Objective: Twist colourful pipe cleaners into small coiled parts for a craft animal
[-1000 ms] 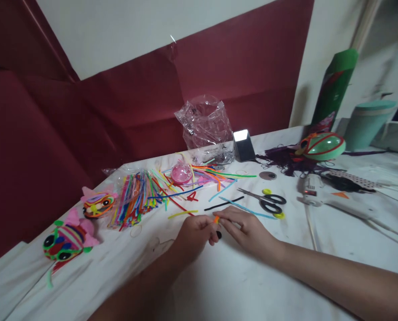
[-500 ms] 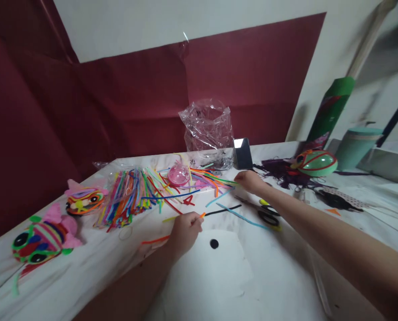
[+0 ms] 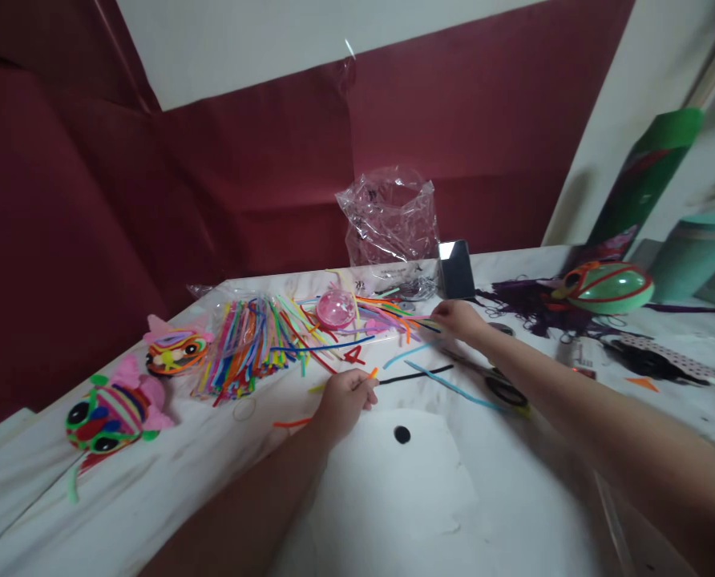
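Observation:
My left hand (image 3: 346, 401) is closed in a pinch on a short orange pipe cleaner (image 3: 373, 373), whose tip sticks out above the fingers. A black pipe cleaner (image 3: 418, 375) lies just right of it. Farther back, my right hand (image 3: 458, 322) pinches at the right-hand ends of loose coloured pipe cleaners (image 3: 393, 308); which strand its fingers hold is hard to make out. Light blue pipe cleaners (image 3: 454, 385) and scissors (image 3: 505, 391) lie below the right forearm. In front of my hands is a white sheet (image 3: 393, 497) bearing a black dot (image 3: 401, 434).
At left sit two decorated fish (image 3: 117, 413) beside a bagged bundle of pipe cleaners (image 3: 243, 344). A pink dome (image 3: 335, 308), a clear plastic bag (image 3: 390, 224) and a phone (image 3: 456, 270) stand behind. To the right are a green balloon-like shape (image 3: 619, 287), purple strands (image 3: 523, 304) and a teal container (image 3: 694, 256).
The view has shifted, so the scene sits farther right in it. My right hand has moved slightly left along the strand ends; my left hand keeps the orange pipe cleaner.

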{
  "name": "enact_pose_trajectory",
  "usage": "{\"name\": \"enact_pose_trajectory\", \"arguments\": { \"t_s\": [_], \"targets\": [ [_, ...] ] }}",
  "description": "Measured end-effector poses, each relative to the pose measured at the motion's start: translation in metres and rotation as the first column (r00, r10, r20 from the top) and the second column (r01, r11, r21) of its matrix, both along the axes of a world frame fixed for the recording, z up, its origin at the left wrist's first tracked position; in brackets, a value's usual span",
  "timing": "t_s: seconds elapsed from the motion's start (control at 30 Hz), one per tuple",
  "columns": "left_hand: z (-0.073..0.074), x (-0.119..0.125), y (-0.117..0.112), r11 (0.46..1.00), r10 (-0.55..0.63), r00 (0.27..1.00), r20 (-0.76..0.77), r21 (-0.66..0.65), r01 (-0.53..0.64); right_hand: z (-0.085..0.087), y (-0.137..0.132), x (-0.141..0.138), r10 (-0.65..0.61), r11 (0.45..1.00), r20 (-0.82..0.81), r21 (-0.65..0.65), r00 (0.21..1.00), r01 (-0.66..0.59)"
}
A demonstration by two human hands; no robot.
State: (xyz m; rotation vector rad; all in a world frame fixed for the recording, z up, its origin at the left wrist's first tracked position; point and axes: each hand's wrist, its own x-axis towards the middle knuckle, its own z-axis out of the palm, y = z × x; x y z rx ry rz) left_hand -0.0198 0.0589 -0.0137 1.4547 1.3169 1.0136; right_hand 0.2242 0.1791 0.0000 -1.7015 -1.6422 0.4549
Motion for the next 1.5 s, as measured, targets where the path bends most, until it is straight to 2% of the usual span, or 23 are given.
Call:
{"name": "enact_pose_trajectory", "arguments": {
  "t_s": [0.13,0.33,0.5,0.57,0.67,0.77,0.9,1.03,1.13,1.33,1.5],
  "targets": [
    [-0.002,0.000,0.001,1.000,-0.011,1.000,-0.027,0.015,0.012,0.001,-0.010,0.003,0.034,0.996,-0.288,0.094,0.957,-0.007],
    [-0.003,0.000,-0.001,0.999,-0.038,0.999,-0.007,0.036,0.039,0.017,-0.023,0.002,0.170,0.968,-0.598,0.251,0.783,-0.018],
    [-0.006,0.000,-0.001,0.998,-0.043,0.999,-0.003,0.040,0.043,0.035,-0.021,0.000,0.254,0.945,-0.719,0.328,0.647,-0.007],
    [-0.007,-0.001,-0.001,0.998,-0.052,0.999,-0.008,0.042,0.052,0.041,-0.020,-0.001,0.280,0.938,-0.730,0.346,0.623,-0.016],
    [-0.007,-0.001,-0.001,0.996,-0.074,0.997,-0.007,0.058,0.074,0.045,-0.018,0.000,0.274,0.937,-0.728,0.348,0.629,-0.006],
    [-0.008,-0.001,-0.001,0.994,-0.085,0.996,-0.026,0.072,0.087,0.043,-0.016,0.002,0.209,0.953,-0.706,0.301,0.677,0.020],
    [-0.012,-0.002,0.000,0.992,-0.091,0.995,-0.028,0.084,0.093,0.030,-0.015,0.000,0.118,0.981,-0.599,0.193,0.792,0.000],
    [-0.013,-0.002,-0.001,0.990,-0.098,0.995,-0.029,0.095,0.101,0.012,-0.010,-0.009,0.088,0.993,-0.402,0.108,0.911,-0.049],
    [-0.011,-0.002,-0.002,0.991,-0.102,0.994,-0.030,0.090,0.104,0.004,-0.004,-0.020,0.116,0.992,-0.208,0.079,0.971,-0.102],
    [-0.007,-0.001,-0.003,0.993,-0.092,0.995,-0.039,0.066,0.094,-0.004,0.006,-0.046,0.272,0.961,0.088,0.020,0.958,-0.274],
    [-0.009,0.000,-0.002,0.992,-0.102,0.994,-0.050,0.072,0.106,-0.001,0.018,-0.079,0.295,0.949,0.112,0.083,0.949,-0.304]
  ]
}}
